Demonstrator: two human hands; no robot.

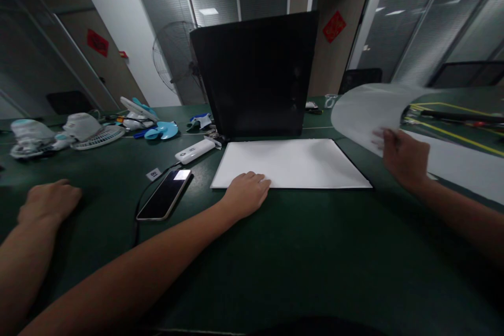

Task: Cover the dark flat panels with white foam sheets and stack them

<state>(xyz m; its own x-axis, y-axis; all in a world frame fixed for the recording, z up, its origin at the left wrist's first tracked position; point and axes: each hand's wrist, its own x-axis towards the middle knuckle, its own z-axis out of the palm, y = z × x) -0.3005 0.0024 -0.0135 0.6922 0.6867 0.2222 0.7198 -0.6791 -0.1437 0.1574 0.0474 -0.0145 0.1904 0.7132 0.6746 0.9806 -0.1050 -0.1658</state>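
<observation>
My left hand (247, 194) lies on the front edge of a flat white panel (303, 160) with a thin dark border, its fingers curled together over that edge. Behind the panel a large black board (260, 73) stands upright, leaning slightly back. Off to the right, my right hand (405, 160) is closed on a translucent plastic sheet (366, 110), which is lifted and bends over in a curve. Motion blurs the sheet and the fingertips. Beneath and beyond that hand, a white sheet (468, 165) lies on the table.
A phone (165, 195), a white power strip (195, 151) and a cable lie left of the panel. Fan parts (82, 128) and blue blades (161, 130) sit farther back. Another person's hand (51, 199) rests at far left. Long dark rods (460, 115) lie at right.
</observation>
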